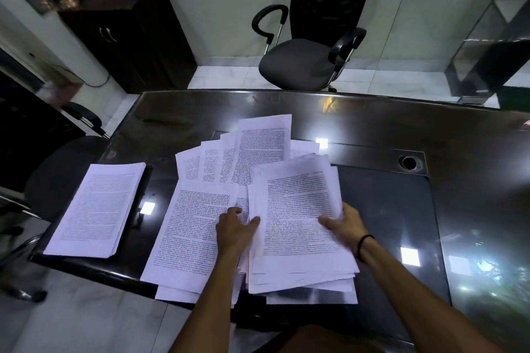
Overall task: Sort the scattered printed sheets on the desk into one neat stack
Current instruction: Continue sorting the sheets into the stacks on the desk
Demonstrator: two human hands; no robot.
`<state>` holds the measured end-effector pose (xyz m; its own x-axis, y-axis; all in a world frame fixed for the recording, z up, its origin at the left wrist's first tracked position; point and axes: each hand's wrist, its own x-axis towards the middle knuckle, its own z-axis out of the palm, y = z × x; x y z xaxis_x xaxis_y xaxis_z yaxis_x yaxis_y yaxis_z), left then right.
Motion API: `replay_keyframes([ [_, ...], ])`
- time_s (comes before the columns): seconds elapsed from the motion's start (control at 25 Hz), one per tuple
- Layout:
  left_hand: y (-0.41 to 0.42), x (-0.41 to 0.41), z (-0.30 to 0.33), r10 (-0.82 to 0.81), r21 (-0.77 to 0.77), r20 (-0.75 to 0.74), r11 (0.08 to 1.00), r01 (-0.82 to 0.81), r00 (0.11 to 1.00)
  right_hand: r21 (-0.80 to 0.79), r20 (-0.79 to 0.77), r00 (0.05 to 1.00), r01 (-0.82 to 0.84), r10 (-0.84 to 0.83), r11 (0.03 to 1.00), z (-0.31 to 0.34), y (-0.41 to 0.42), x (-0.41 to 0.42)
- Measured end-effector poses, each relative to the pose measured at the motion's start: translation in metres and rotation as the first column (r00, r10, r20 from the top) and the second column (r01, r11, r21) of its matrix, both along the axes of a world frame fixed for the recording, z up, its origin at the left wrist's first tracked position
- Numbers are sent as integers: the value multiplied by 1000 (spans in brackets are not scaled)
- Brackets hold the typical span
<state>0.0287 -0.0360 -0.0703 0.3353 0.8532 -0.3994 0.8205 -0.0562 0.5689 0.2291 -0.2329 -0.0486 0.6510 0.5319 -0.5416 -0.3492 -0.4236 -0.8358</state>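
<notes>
Right hand (pixel 342 222): grips right edge of loose bundle (pixel 301 226)
Left hand (pixel 233 226): fingers spread flat on scattered sheets (pixel 195 226), gripping nothing
Neat stack (pixel 97 209): near-left desk corner, apart
Desk (pixel 459 180): dark, glossy
Room: empty office chair (pixel 301 63) beyond far edge

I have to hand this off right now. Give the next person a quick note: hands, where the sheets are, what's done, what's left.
Left hand: flat on the loose sheets at the desk's near edge, thumb against the bundle.
Right hand: gripping the right edge of an untidy bundle that tilts up off the desk.
Neat stack: squared up at the left end of the desk, apart from the rest.
Fanned sheets: overlapping behind the bundle.
Done: one stack squared.
Left: square the bundle, gather the loose and fanned sheets, merge all into one stack.
</notes>
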Motion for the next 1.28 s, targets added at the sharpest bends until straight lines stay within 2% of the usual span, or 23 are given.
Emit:
replay_keyframes([
  [0.08, 3, 4, 6, -1, -166, 64, 986, 12, 998, 69, -83, 996, -9, 14, 998, 3, -11, 10],
  [0.16, 4, 10, 8, 104, -485, 233, 874, 23, 967, 112, -137, 990, -23, 38, 993, -1, -20, 16],
  [0.2, 2, 12, 7, 152, -593, 289, 804, 52, 945, 132, -154, 987, -27, 48, 991, -3, -24, 18],
  [0.24, -1, 14, 6, 177, -639, 342, 764, 90, 923, 156, -177, 983, -21, 49, 988, -5, -27, 20],
  [0.4, -17, 22, 7, 146, -592, 404, 794, 137, 903, 228, -265, 959, -38, 100, 973, -10, -35, 21],
  [0.48, -23, 29, 7, 156, -648, 440, 737, 192, 884, 246, -319, 934, -84, 163, 966, -14, -37, 21],
  [0.56, -33, 36, 4, 161, -679, 461, 697, 231, 872, 190, -376, 909, -115, 181, 975, -16, -40, 20],
  [0.64, -45, 43, -2, 205, -733, 457, 638, 236, 866, 50, -306, 941, -134, 143, 990, -15, -43, 19],
  [0.72, -56, 48, -5, 225, -780, 398, 593, 200, 889, -58, -132, 991, -29, 21, 998, -15, -47, 21],
  [0.76, -60, 51, -6, 189, -758, 363, 630, 172, 912, -88, -37, 999, 27, -30, 996, -15, -49, 22],
  [0.8, -63, 54, -3, 122, -692, 333, 706, 154, 935, -127, 61, 998, 34, -26, 991, -15, -49, 24],
  [0.88, -67, 61, 3, 3, -442, 264, 889, 118, 965, -216, 225, 973, 1, 49, 976, -18, -49, 27],
  [0.96, -73, 67, 10, -40, -247, 247, 964, 103, 968, -247, 272, 959, -5, 74, 969, -19, -47, 24],
  [1.04, -81, 71, 14, -60, -210, 196, 972, 102, 979, -239, 251, 967, 17, 45, 971, -17, -47, 22],
  [1.12, -90, 73, 12, -53, -253, 167, 963, 95, 985, -237, 246, 969, 48, 12, 970, -16, -49, 21],
  [1.28, -89, 71, 15, 48, -400, 335, 912, 96, 941, -158, 227, 971, 117, -79, 980, -5, -57, 29],
])
